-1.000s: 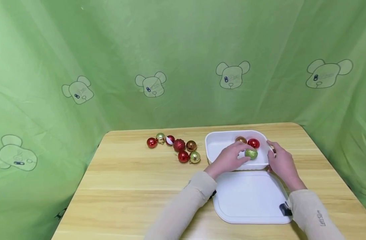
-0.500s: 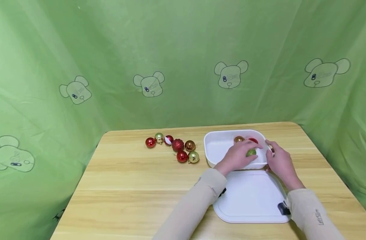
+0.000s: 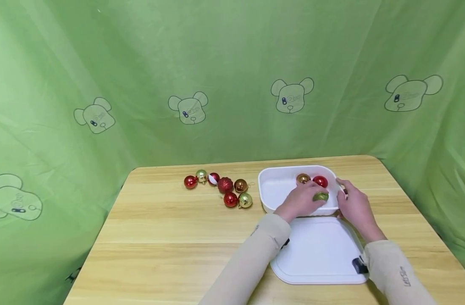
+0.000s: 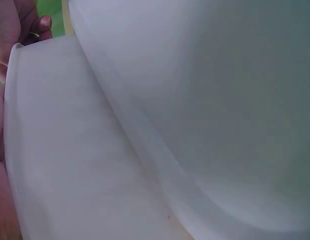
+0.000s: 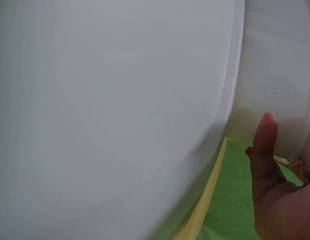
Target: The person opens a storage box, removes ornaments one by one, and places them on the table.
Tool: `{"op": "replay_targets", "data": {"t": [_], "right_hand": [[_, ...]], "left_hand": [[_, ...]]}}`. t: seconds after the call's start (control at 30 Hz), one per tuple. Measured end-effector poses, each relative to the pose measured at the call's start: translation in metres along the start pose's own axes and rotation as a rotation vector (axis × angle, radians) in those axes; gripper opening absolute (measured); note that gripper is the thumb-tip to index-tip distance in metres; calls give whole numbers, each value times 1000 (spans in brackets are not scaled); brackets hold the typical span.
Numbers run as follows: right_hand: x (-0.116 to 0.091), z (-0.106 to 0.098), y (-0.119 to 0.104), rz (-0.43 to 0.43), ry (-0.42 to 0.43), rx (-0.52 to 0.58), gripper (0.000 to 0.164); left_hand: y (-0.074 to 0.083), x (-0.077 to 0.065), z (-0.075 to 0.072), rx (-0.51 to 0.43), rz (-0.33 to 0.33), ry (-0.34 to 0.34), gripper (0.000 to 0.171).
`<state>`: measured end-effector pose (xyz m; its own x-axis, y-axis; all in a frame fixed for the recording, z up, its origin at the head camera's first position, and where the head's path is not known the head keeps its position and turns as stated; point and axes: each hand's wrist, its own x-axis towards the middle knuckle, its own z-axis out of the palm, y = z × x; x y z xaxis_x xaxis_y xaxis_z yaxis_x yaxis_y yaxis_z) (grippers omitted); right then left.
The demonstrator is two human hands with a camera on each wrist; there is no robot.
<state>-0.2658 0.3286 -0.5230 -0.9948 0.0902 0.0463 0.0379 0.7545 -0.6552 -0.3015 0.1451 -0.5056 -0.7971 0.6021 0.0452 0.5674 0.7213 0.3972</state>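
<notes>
A white plastic box (image 3: 278, 168) stands at the back right of the table. Inside it my left hand (image 3: 302, 200) holds a glittery green Christmas bauble (image 3: 321, 196), fingers over its top. A gold-brown bauble (image 3: 303, 178) and a shiny red bauble (image 3: 320, 181) lie behind it in the box. My right hand (image 3: 355, 206) grips the box's right end, thumb at the rim. In the right wrist view a finger of the right hand (image 5: 280, 195) shows against the box's outer wall. The left wrist view shows mostly box wall and lid, its held bauble hidden.
The white lid (image 3: 318, 252) lies flat in front of the box, under both wrists. Left of the box sit several baubles, among them a textured red bauble (image 3: 225, 185) and a gold bauble (image 3: 245, 200). A green curtain (image 3: 232, 131) hangs behind the wooden table (image 3: 160, 228).
My left hand has moved a little to the right with the green bauble, and its fingers have come closer round it. The right hand has kept its hold on the box.
</notes>
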Motion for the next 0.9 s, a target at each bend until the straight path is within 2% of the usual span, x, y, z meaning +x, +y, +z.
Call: {"op": "replay_targets", "data": {"t": [0.17, 0.4, 0.5, 0.67, 0.9], "right_hand": [[0, 0, -1, 8, 0, 1, 54], [0, 1, 0, 21, -6, 1, 54], [0, 1, 0, 19, -3, 5, 54], [0, 0, -1, 15, 3, 11, 54], [-1, 0, -2, 15, 3, 6, 54]], "left_hand": [[-2, 0, 0, -5, -6, 12, 33], [-4, 2, 3, -51, -42, 15, 32], [-4, 3, 3, -61, -52, 9, 26], [-2, 2, 1, -70, -45, 9, 15], [-2, 3, 2, -70, -21, 16, 14]]}}
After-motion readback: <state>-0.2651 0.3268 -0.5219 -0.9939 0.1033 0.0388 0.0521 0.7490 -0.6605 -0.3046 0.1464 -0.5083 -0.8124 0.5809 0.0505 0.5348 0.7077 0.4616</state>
